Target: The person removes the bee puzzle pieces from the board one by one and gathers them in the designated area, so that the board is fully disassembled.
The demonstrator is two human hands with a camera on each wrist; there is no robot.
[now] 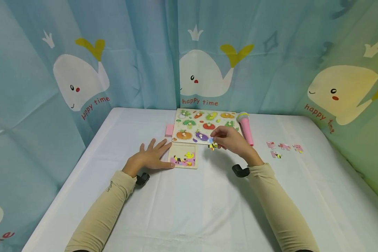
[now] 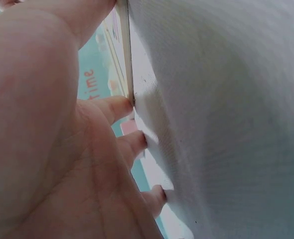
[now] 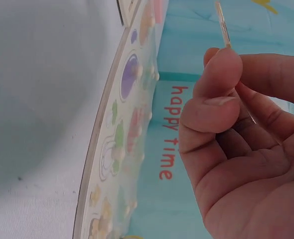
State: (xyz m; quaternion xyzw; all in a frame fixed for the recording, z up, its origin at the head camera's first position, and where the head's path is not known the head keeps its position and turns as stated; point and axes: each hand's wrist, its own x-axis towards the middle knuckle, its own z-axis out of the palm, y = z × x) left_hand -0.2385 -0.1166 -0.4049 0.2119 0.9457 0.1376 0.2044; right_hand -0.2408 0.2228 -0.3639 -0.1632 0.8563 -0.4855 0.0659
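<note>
My left hand (image 1: 149,156) lies on the table with fingers spread; its thumb and index fingertip touch the left side of a small square wooden puzzle tray (image 1: 183,149). In the tray's lower part sit joined pink, yellow and black picture pieces; its upper part shows bare wood. My right hand (image 1: 232,140) pinches a jigsaw piece (image 1: 212,145) in blue, yellow and black between thumb and fingers, above the front edge of the vegetable peg board. From the right wrist view, that jigsaw piece (image 3: 222,22) appears as a thin edge beyond the fingertips.
The vegetable peg board (image 1: 193,115) lies behind the tray. A pink block (image 1: 169,130) is at its left, a pink toy microphone (image 1: 246,129) at its right. Several loose jigsaw pieces (image 1: 284,147) lie farther right. A whale-print curtain (image 1: 157,52) hangs behind the table.
</note>
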